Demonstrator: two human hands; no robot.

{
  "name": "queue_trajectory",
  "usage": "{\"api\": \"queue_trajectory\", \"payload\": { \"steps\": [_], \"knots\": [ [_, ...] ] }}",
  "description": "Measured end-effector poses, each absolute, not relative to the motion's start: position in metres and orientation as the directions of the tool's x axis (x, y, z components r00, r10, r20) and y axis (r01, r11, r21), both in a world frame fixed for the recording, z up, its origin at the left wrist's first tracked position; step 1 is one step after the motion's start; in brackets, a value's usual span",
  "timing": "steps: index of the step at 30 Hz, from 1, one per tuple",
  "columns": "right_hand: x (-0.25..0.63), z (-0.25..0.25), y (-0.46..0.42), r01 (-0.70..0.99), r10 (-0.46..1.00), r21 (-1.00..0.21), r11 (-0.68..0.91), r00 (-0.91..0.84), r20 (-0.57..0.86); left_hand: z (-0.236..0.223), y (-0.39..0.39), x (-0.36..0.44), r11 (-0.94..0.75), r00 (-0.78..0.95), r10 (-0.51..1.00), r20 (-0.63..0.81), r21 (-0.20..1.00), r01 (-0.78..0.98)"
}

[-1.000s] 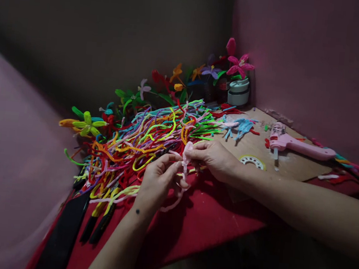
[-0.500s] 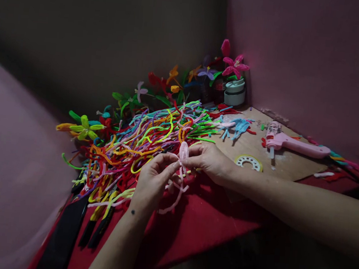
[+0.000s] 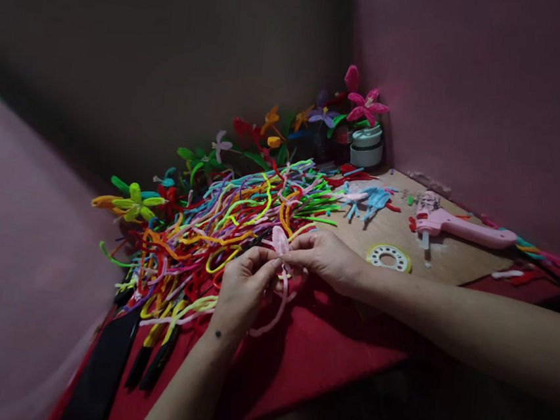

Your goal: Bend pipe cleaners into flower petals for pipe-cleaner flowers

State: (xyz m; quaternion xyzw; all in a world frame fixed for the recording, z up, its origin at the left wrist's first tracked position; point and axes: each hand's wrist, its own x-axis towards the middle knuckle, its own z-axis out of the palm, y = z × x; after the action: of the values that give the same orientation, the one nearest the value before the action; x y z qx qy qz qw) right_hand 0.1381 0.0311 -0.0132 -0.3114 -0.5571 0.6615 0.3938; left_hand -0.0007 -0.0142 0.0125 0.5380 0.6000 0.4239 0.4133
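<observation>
A pale pink pipe cleaner (image 3: 280, 240), bent into a petal-like loop at its upper end, is pinched between my two hands above the red table. My left hand (image 3: 244, 284) grips its base with thumb and forefinger. From the other side my right hand (image 3: 323, 259) pinches the same spot, fingertips nearly touching the left ones. Loose pink ends (image 3: 277, 312) hang below in a curve. Just beyond my hands spreads a large heap of many-coloured pipe cleaners (image 3: 219, 224).
A pink glue gun (image 3: 471, 228) lies on a brown board (image 3: 440, 266), near a roll of tape (image 3: 388, 257). Finished pipe-cleaner flowers (image 3: 368, 105) stand along the back. Two black-handled tools (image 3: 159, 362) and a black strip (image 3: 99, 371) lie at the left on the red tabletop (image 3: 305, 364).
The pink loop has tipped to the left, and my fingers have drawn closer around its base. My left hand has shifted slightly right. The view has moved a little.
</observation>
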Motion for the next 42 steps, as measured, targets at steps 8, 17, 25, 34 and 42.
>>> {"api": "queue_trajectory", "payload": {
  "steps": [8,17,25,34,42],
  "knots": [
    [0.136,-0.019,0.031,-0.014,0.863,-0.992,0.125,-0.491,0.116,0.0,-0.013,-0.01,-0.064,-0.033,0.995,0.098,0.837,0.544],
    [0.138,-0.014,0.03,-0.025,0.83,-0.991,0.134,-0.543,0.126,0.001,-0.018,-0.01,-0.151,0.01,0.984,0.177,0.81,0.567],
    [0.139,-0.012,0.026,-0.035,0.793,-0.993,0.117,-0.598,0.114,0.012,-0.009,-0.012,0.0,0.046,0.999,-0.01,0.977,0.215],
    [0.138,-0.014,0.026,-0.098,0.768,-0.995,-0.014,-0.638,0.052,0.002,-0.009,-0.011,0.003,0.039,0.999,-0.003,1.0,0.006],
    [0.135,-0.012,0.023,-0.13,0.762,-0.975,-0.182,-0.645,-0.057,0.005,-0.016,-0.004,-0.194,-0.043,0.975,0.219,0.925,0.326]
  ]
}}
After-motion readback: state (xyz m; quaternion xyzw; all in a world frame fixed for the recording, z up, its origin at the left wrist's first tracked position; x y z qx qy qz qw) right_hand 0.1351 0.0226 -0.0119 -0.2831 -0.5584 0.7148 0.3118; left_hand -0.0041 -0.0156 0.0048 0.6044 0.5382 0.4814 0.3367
